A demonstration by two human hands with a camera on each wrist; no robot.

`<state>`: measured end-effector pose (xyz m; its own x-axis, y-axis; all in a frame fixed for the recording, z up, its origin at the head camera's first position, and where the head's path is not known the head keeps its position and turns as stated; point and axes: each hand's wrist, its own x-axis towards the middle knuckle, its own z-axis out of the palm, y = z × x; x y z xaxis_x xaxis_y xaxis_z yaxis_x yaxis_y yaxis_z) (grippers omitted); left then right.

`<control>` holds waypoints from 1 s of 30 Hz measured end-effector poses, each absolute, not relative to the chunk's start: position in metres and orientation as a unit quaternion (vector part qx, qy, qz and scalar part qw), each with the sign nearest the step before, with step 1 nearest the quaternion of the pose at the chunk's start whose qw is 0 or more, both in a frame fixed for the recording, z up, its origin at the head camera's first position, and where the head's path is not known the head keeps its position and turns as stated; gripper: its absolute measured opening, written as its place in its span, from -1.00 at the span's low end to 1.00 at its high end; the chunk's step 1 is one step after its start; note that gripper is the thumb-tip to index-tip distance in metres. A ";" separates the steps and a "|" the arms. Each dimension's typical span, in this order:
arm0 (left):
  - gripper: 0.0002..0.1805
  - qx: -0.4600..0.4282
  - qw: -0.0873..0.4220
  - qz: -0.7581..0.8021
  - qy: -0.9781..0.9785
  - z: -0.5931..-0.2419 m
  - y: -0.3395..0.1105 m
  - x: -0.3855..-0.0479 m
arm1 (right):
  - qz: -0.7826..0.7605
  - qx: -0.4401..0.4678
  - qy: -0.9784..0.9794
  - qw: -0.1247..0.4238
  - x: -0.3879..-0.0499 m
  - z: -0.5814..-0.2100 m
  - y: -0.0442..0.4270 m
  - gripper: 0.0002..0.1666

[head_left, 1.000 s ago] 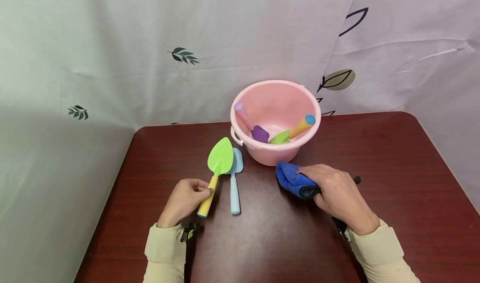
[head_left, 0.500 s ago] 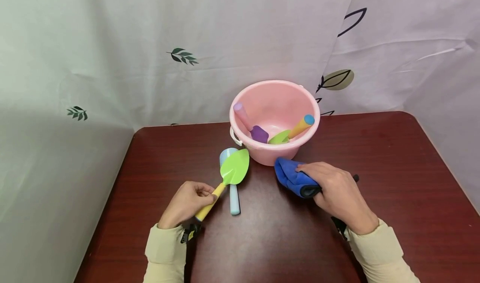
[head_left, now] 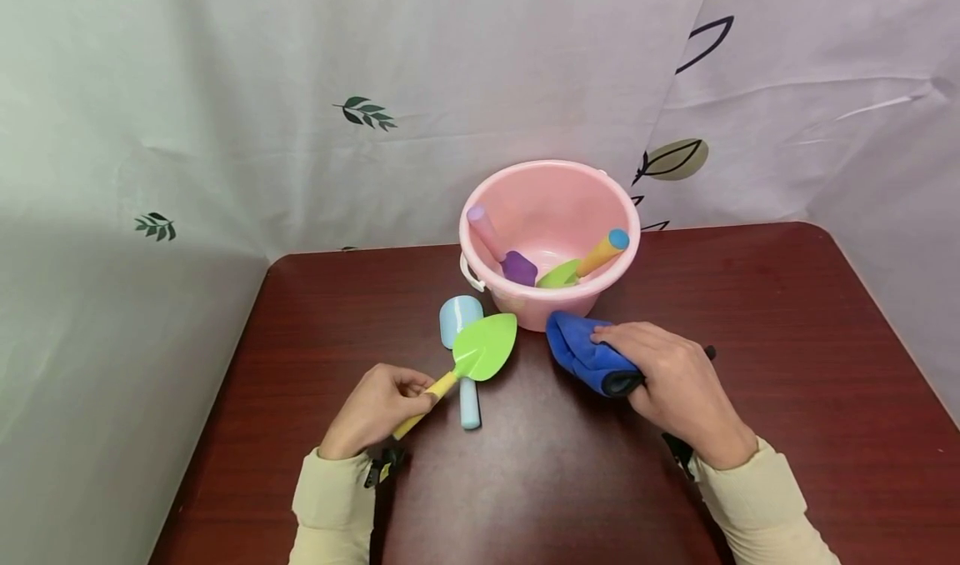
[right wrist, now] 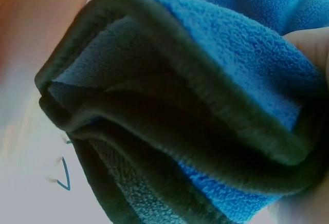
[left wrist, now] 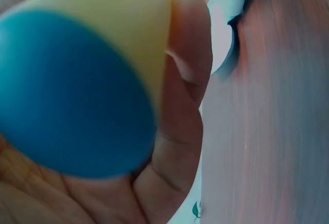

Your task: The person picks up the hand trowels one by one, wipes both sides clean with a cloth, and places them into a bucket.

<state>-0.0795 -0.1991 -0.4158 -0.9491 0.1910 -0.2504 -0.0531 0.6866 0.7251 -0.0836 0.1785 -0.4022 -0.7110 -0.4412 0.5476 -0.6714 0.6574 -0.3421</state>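
My left hand (head_left: 377,409) pinches the yellow handle of a toy trowel (head_left: 485,348) with a green blade, tilted toward the right. Close up in the left wrist view, the handle's blue end (left wrist: 77,95) lies against the curled fingers. Under the green blade, a light blue toy shovel (head_left: 469,405) lies on the table, partly covered. A folded blue cloth (head_left: 581,352) with black edging is gripped in my right hand (head_left: 678,386), just in front of the pink bucket (head_left: 551,307). Its folds fill the right wrist view, where the cloth (right wrist: 247,54) hides most of the hand.
Inside the bucket lean a purple toy shovel (head_left: 519,268) with a pink handle and another green trowel (head_left: 602,253) with an orange handle. The bucket stands near the back edge of the dark red table (head_left: 757,315), before a pale curtain (head_left: 247,90).
The green blade has swung right and nearer to me, crossing over the light blue shovel and uncovering its scoop. My right hand and the cloth have barely moved.
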 end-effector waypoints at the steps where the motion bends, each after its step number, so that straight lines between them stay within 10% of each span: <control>1: -0.85 0.044 0.155 0.393 0.905 -0.416 -0.198 -0.080 | 0.270 0.314 -0.885 0.214 -0.083 -0.402 0.178 -0.41; 30: -0.80 0.156 0.137 0.367 0.907 -0.415 -0.152 -0.086 | 0.293 0.395 -0.844 0.212 -0.080 -0.400 0.172 -0.50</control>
